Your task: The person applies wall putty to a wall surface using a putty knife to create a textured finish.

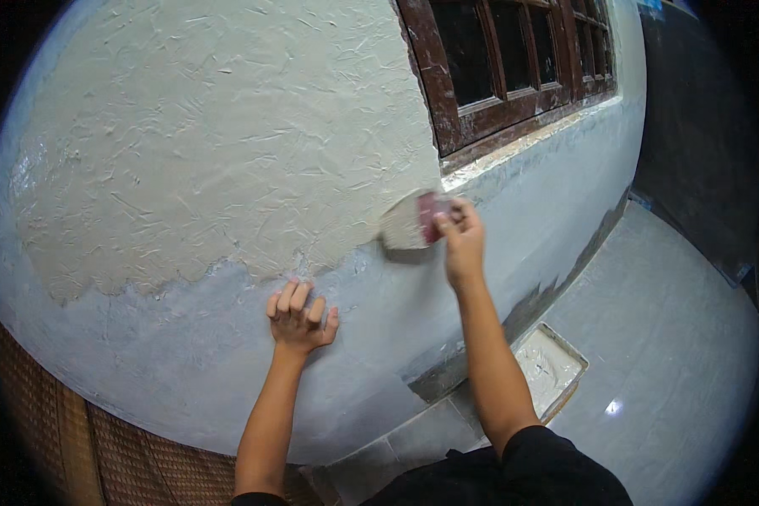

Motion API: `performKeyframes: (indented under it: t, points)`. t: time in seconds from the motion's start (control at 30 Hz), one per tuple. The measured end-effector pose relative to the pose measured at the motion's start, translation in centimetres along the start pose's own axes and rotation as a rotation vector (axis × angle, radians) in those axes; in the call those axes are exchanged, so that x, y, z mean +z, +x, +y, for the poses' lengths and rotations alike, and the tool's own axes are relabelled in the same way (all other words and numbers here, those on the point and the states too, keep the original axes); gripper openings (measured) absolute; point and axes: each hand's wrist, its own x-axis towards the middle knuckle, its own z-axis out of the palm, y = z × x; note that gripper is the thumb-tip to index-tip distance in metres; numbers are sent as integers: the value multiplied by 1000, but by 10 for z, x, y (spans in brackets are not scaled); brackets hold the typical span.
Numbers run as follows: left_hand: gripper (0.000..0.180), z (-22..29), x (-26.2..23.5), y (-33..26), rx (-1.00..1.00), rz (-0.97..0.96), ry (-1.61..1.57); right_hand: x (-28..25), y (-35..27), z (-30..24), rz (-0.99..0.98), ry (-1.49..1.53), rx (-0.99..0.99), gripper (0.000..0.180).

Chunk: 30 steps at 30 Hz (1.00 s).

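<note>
In my right hand (461, 236) is a wide scraper (428, 217) with a dark red grip, its face loaded with cream plaster. The blade is close to the wall, below the window's lower left corner; blur hides whether it touches. Textured cream plaster (228, 143) covers the upper wall and ends in a ragged lower edge. Under that edge lies smooth bluish-grey wall (371, 337). My left hand (299, 316) is at the wall by the ragged edge, fingers bent and spread, holding nothing.
A brown wooden window (506, 84) with dark panes is set in the wall at the upper right. On the grey tiled floor (649, 337) stands a shallow tray (552, 367) of cream plaster, beside my right forearm. Woven brown panelling (118, 447) borders the wall at lower left.
</note>
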Motion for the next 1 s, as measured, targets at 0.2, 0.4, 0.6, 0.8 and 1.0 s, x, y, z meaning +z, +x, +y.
performKeyframes:
  t: [0.2, 0.4, 0.6, 0.8, 1.0]
  points:
    - [33, 2, 4, 0, 28, 4, 7, -36, 29, 4, 273, 199, 8, 30]
    - [32, -3, 0, -1, 36, 15, 4, -11, 16, -4, 66, 159, 9, 31]
    - [31, 2, 3, -3, 22, 10, 5, -37, 33, 0, 277, 203, -6, 28]
    - [32, 0, 5, 0, 33, 16, 0, -33, 43, 8, 158, 179, -66, 28]
    - [31, -2, 5, -7, 14, 18, 7, -30, 38, 0, 71, 177, -14, 26]
